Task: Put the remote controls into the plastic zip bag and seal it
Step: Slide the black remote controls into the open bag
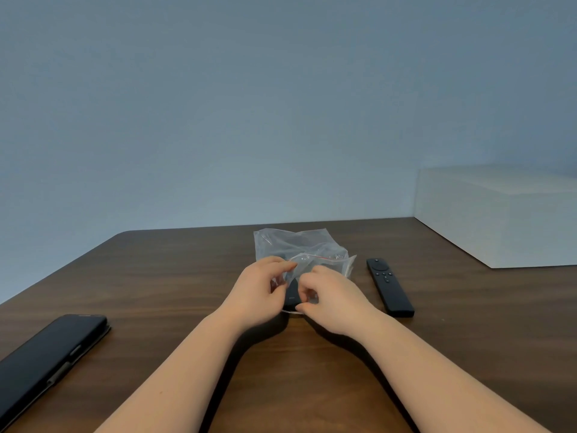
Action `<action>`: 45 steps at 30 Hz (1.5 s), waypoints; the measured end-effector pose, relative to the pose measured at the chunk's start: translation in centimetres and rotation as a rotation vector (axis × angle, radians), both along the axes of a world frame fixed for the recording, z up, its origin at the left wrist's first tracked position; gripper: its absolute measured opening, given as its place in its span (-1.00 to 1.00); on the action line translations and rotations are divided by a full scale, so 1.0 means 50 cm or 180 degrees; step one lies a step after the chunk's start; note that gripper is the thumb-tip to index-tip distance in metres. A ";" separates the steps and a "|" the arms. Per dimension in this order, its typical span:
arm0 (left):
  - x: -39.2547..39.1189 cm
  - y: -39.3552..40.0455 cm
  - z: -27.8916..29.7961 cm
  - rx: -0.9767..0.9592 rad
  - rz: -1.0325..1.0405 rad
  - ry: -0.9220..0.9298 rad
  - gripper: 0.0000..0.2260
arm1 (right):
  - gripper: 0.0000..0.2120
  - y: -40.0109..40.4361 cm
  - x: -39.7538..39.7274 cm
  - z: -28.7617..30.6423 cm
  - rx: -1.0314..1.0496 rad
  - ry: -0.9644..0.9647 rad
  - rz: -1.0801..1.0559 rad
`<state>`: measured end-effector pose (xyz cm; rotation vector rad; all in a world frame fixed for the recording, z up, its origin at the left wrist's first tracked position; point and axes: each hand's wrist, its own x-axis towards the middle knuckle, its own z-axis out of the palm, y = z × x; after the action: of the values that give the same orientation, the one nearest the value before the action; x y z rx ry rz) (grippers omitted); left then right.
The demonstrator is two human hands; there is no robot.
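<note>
A clear, crumpled plastic zip bag (pixel 293 245) with a thin red line at its mouth lies mid-table. My left hand (pixel 259 292) pinches the bag's near edge on the left. My right hand (pixel 331 295) pinches that same edge on the right. Between my hands shows the near end of a black remote (pixel 292 300), mostly hidden by my hands and the bag; whether it is inside the bag I cannot tell. A second black remote (pixel 389 287) lies flat on the table to the right of the bag, apart from my hands.
The dark wooden table (pixel 156 276) stands against a plain blue-grey wall. A black phone in a folio case (pixel 50 360) lies at the near left. A white box (pixel 499 214) stands at the back right corner.
</note>
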<state>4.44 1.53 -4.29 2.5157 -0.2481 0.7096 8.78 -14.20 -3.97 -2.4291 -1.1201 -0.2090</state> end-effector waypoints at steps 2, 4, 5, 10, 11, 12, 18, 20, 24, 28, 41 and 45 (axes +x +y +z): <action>0.000 -0.001 0.000 -0.0013 0.0003 0.0009 -0.62 | -0.87 0.005 -0.001 -0.006 -0.0064 -0.0026 0.0057; 0.001 0.000 0.000 -0.0027 0.0019 0.0009 -0.62 | -0.94 0.007 -0.001 -0.010 -0.0113 -0.0010 0.0067; 0.002 0.000 -0.001 -0.0030 0.0030 0.0009 -0.61 | -0.90 0.008 -0.002 -0.011 -0.0166 0.0000 0.0077; 0.002 0.002 -0.002 -0.0028 0.0022 0.0040 -0.61 | -0.66 0.016 -0.003 -0.018 -0.0350 0.0015 -0.0117; 0.002 0.001 -0.002 -0.0030 0.0009 0.0048 -0.61 | -0.63 0.017 0.000 -0.021 -0.0402 -0.0035 -0.0182; 0.002 0.001 -0.003 -0.0036 0.0004 0.0057 -0.60 | -0.62 0.018 0.001 -0.023 -0.0448 -0.0082 -0.0228; 0.002 0.007 -0.006 -0.0078 0.0128 0.0068 -0.64 | -0.65 0.003 0.012 -0.018 -0.0225 0.0031 -0.0302; 0.001 0.007 -0.005 -0.0070 0.0144 0.0044 -0.66 | -0.68 -0.005 0.014 -0.007 0.0050 0.0069 -0.0330; 0.003 0.009 -0.007 0.0020 0.0198 -0.0066 -0.69 | -0.71 -0.024 0.015 0.018 0.0661 -0.0053 -0.0767; 0.006 0.013 -0.008 0.0026 0.0242 -0.0081 -0.62 | -0.73 -0.062 0.023 0.036 0.0695 -0.0095 -0.1940; 0.013 0.026 -0.017 0.0147 0.0376 -0.0027 -0.49 | -0.60 -0.091 0.047 0.023 -0.0448 0.0941 -0.2486; 0.013 0.026 -0.024 0.0208 0.0284 0.0181 -0.43 | -0.57 -0.087 0.041 0.028 0.0078 0.0962 -0.2369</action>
<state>5.11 2.85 -5.48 2.6184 -0.1418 0.6736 10.85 -18.53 -2.57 -2.6305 -0.0557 -0.0743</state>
